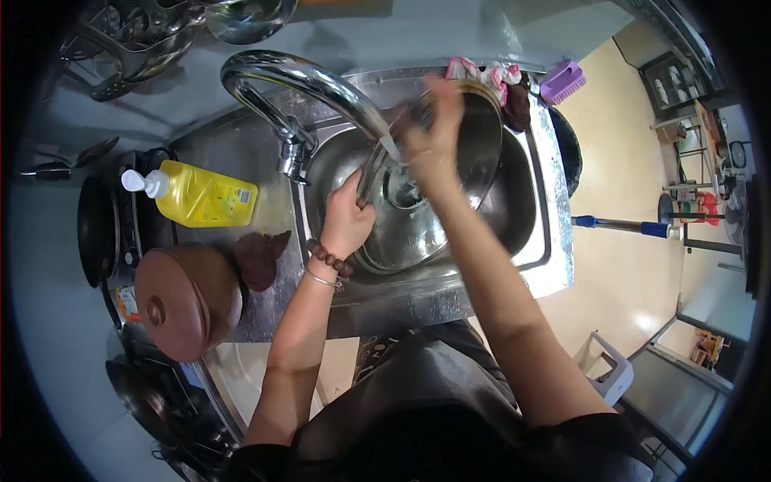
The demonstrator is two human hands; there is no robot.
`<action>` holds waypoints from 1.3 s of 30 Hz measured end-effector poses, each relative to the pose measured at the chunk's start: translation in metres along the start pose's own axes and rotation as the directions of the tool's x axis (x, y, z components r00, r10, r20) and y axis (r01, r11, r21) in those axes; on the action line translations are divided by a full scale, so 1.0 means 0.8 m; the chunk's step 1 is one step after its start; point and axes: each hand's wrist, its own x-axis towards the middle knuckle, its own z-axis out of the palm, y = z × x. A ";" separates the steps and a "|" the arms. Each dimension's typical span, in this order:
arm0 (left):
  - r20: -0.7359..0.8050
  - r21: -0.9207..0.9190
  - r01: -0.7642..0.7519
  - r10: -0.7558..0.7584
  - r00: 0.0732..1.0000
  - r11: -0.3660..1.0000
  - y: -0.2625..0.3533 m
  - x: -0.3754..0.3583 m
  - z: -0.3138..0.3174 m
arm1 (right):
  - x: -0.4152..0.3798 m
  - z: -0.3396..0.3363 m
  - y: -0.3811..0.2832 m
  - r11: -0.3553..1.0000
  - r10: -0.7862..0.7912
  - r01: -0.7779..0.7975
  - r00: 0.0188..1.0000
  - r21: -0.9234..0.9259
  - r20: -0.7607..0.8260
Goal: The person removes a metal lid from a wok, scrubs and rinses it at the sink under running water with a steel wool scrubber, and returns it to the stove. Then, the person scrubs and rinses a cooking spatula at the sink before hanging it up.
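The person's dark clothing lies nearest the camera, with both bare forearms reaching past it over the sink. The left hand is clamped on the near-left rim of a round metal bowl, which sits tilted inside the sink under the tap. Water runs from the spout beside the right hand. That hand is at the bowl's mouth, blurred by motion; whether its fingers are apart or hold anything cannot be told.

The step in hand looks like rinsing or rubbing the bowl under running water. The next move seems to call for a firm left grip on the wet rim, turning the bowl so that the stream reaches the rest of its wall, then tipping the water out.

On the counter to the left stand a yellow soap bottle and a lidded brown pot, with a brown cloth beside the pot. A purple brush lies beyond the sink's far right corner.
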 end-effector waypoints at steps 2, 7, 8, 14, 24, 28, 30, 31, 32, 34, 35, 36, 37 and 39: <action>-0.082 -0.040 -0.130 0.127 0.989 0.991 -0.015 -0.007 0.008 | 0.046 -0.010 -0.003 0.893 0.429 -0.400 0.895 0.204 -0.121; -0.147 -0.001 -0.202 0.200 0.969 0.979 -0.005 -0.020 0.014 | -0.064 0.011 -0.060 0.862 0.457 -0.459 0.887 0.216 0.059; -0.215 0.004 -0.355 0.348 0.913 0.935 -0.013 -0.019 0.017 | -0.070 0.014 -0.067 0.804 0.507 -0.512 0.856 0.303 0.102; -0.182 0.035 -0.097 0.102 0.978 0.995 -0.015 -0.030 0.017 | -0.004 0.017 -0.030 0.715 0.634 -0.564 0.772 0.413 -0.043; -0.206 -0.074 -0.092 0.075 0.976 0.993 -0.034 -0.029 0.019 | -0.018 0.011 -0.037 0.662 0.676 -0.662 0.730 0.352 0.102; -0.249 -0.027 -0.237 0.223 0.943 0.971 -0.046 -0.026 0.026 | -0.105 0.020 -0.052 0.646 0.656 -0.685 0.724 0.336 0.214; -0.292 0.001 -0.382 0.366 0.884 0.924 -0.049 -0.031 0.028 | -0.085 0.019 -0.050 0.672 0.627 -0.656 0.751 0.343 0.206; -0.277 -0.023 -0.256 0.240 0.931 0.966 -0.046 -0.035 0.026 | -0.063 0.017 -0.045 0.679 0.631 -0.643 0.758 0.355 0.167; -0.265 -0.045 -0.128 0.112 0.958 0.991 -0.040 -0.036 0.024 | -0.032 0.014 -0.039 0.689 0.627 -0.625 0.768 0.366 0.131; -0.244 -0.059 -0.095 0.078 0.967 0.994 -0.023 -0.043 0.018 | 0.012 0.017 0.003 0.655 0.661 -0.590 0.750 0.472 0.022; -0.161 -0.040 0.029 -0.035 0.986 0.999 -0.015 -0.045 0.013 | 0.011 0.011 -0.018 0.681 0.667 -0.604 0.745 0.414 -0.011; -0.082 -0.012 0.146 -0.147 0.986 0.989 -0.011 -0.044 0.011 | -0.007 0.007 -0.025 0.738 0.590 -0.572 0.804 0.357 0.068; -0.086 -0.014 0.141 -0.142 0.986 0.990 -0.015 -0.038 0.014 | -0.043 0.014 -0.034 0.743 0.582 -0.584 0.805 0.327 0.114; -0.045 -0.919 0.065 -0.268 0.962 0.388 -0.034 -0.029 0.025 | -0.118 0.015 -0.068 0.918 0.348 -0.374 0.920 0.134 0.182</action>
